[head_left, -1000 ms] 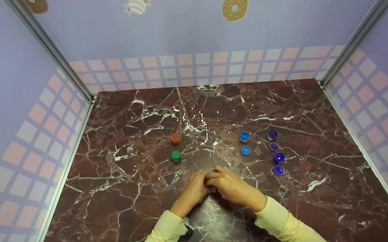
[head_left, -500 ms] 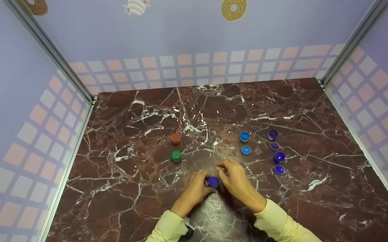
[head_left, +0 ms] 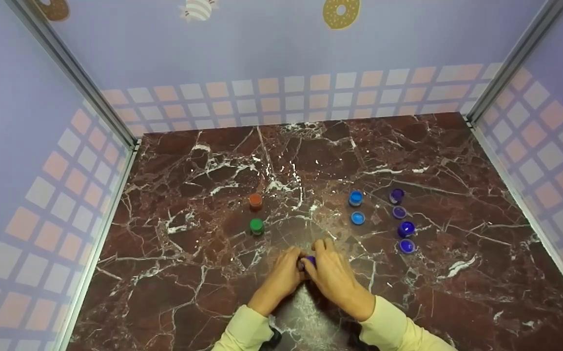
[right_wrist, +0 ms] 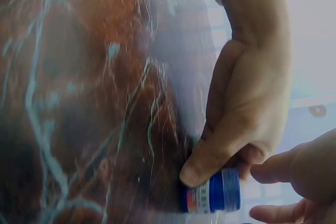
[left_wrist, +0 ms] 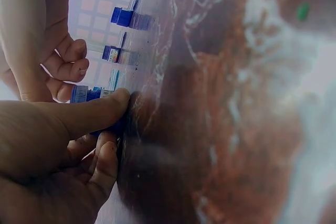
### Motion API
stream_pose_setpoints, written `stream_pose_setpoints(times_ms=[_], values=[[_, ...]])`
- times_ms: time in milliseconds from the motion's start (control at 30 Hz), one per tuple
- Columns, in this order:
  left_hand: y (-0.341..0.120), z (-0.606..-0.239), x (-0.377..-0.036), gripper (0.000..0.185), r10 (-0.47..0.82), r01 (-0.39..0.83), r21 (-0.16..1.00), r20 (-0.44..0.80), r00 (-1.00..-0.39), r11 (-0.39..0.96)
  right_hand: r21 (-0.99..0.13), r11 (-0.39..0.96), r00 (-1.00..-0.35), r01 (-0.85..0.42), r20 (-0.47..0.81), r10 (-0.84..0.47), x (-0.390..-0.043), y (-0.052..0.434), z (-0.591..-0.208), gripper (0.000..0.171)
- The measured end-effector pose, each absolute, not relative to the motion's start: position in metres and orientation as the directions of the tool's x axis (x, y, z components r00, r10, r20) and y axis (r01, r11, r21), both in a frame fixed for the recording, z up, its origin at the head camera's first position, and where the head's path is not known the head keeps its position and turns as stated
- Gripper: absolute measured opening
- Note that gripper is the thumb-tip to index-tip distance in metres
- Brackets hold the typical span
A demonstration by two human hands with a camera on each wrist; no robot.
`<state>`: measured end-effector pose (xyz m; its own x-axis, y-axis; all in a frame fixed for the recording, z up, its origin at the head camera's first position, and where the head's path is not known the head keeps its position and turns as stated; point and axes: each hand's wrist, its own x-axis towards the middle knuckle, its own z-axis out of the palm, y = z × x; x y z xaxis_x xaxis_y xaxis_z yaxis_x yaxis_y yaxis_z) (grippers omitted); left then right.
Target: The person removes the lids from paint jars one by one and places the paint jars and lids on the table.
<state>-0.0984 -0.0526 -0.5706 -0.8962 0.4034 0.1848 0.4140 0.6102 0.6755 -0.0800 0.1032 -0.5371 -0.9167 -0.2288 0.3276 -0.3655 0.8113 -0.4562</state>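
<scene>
Standing upright at the counter (head_left: 188, 292), lid (right_wrist: 231, 188) uppermost, the blue jar (right_wrist: 206, 199) sits in the grip of the left hand (head_left: 282, 276), low on its body, while the right hand (head_left: 333, 275), fingers parted and gripping nothing, hovers just above and right of that lid.
</scene>
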Motion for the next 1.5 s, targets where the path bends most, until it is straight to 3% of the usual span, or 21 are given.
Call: stream_pose_setpoints(times_ms=[433,767,967,1167,1333,1500], values=[[-0.049,-0.57,-0.098,0.021,0.394,0.41,0.665,0.186,-0.9,0.624,-0.342,0.845,-0.89,-0.411,0.353,-0.29,-0.074,0.097,-0.542,0.03],[-0.049,-0.569,-0.097,0.028,0.397,0.432,0.649,0.211,-0.893,0.627,-0.374,0.778,-0.853,-0.505,0.355,-0.382,-0.076,0.105,-0.54,0.026],[-0.051,-0.568,-0.097,0.033,0.414,0.434,0.656,0.198,-0.888,0.617,-0.347,0.693,-0.774,-0.632,0.332,-0.54,-0.082,0.115,-0.538,0.028],[-0.052,-0.568,-0.095,0.036,0.411,0.407,0.67,0.164,-0.897,0.621,-0.294,0.584,-0.653,-0.757,0.321,-0.685,-0.091,0.124,-0.538,0.033],[-0.052,-0.568,-0.097,0.038,0.404,0.388,0.685,0.148,-0.902,0.616,-0.263,0.508,-0.572,-0.82,0.35,-0.742,-0.098,0.13,-0.539,0.037],[-0.052,-0.569,-0.099,0.038,0.402,0.376,0.689,0.133,-0.906,0.619,-0.296,0.451,-0.536,-0.842,0.362,-0.763,-0.103,0.136,-0.541,0.039]])
